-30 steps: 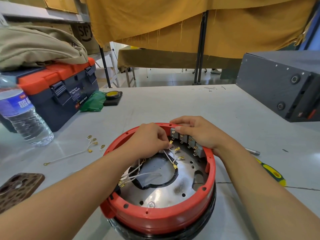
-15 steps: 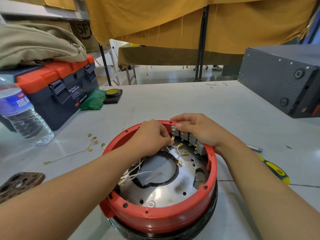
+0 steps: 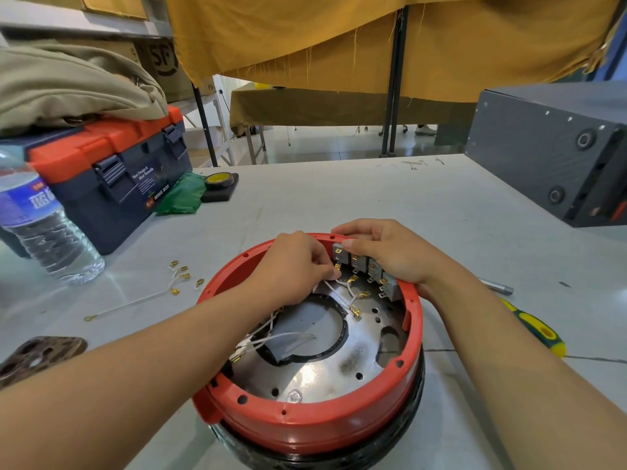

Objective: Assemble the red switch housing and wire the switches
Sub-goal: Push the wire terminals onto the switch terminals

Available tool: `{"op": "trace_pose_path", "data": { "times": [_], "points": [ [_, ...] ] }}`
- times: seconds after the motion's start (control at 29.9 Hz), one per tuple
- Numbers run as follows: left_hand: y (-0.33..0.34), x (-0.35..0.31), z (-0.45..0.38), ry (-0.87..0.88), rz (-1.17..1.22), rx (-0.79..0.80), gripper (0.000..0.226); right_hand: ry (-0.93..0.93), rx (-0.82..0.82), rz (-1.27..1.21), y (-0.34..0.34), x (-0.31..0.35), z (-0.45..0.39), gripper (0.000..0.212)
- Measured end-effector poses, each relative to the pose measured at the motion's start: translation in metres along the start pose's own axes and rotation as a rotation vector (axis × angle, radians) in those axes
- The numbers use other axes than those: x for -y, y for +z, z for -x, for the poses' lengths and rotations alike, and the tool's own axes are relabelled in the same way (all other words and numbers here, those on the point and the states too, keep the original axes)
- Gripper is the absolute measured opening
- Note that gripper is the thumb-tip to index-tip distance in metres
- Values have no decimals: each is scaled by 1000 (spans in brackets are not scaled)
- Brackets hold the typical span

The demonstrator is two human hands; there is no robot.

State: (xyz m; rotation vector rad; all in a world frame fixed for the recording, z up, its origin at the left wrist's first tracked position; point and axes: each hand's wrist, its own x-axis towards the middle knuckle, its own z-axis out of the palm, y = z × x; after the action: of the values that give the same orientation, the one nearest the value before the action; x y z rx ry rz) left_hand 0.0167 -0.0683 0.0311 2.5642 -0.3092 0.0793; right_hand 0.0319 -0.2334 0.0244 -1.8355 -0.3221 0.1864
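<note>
- The red switch housing [image 3: 315, 425] sits low in the centre of the frame on the grey table [image 3: 339, 198], a ring seated on a black base, with a shiny metal plate [image 3: 325, 371] inside it.
- A row of grey switches [image 3: 364, 266] is set along the inner wall at the upper right of the ring, their brass tabs facing inward.
- The right hand [image 3: 390, 252] lies over the rim with its fingers draped on the switches, bracing them; it grips nothing that I can make out.
- The left hand [image 3: 295, 266] reaches in from the lower left, fingertips pinched together on a brass terminal at the end of a white wire [image 3: 339, 290], right at the leftmost switch.
- Step in hand, as I judge it: wiring, pushing a connector onto a switch tab.
- Several more brass-tipped leads lie loose on the plate, and spare wires [image 3: 169, 283] lie on the table at centre left.
- Next likely calls for a straight, firm push while the switches are held steady, then picking the next loose lead.
</note>
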Motion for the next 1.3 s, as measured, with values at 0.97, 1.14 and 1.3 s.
{"op": "trace_pose_path", "data": {
  "times": [0.97,1.14,1.3],
  "points": [
    [0,0,7,148,-193,-52,10,-23,-1,13,1,0,0,22],
    [0,-1,9,150,-215,-59,12,-29,11,37,0,-1,-1,20],
    [1,-2,8,154,-235,-60,13,-22,16,49,-1,-2,-2,20]
  ]
}}
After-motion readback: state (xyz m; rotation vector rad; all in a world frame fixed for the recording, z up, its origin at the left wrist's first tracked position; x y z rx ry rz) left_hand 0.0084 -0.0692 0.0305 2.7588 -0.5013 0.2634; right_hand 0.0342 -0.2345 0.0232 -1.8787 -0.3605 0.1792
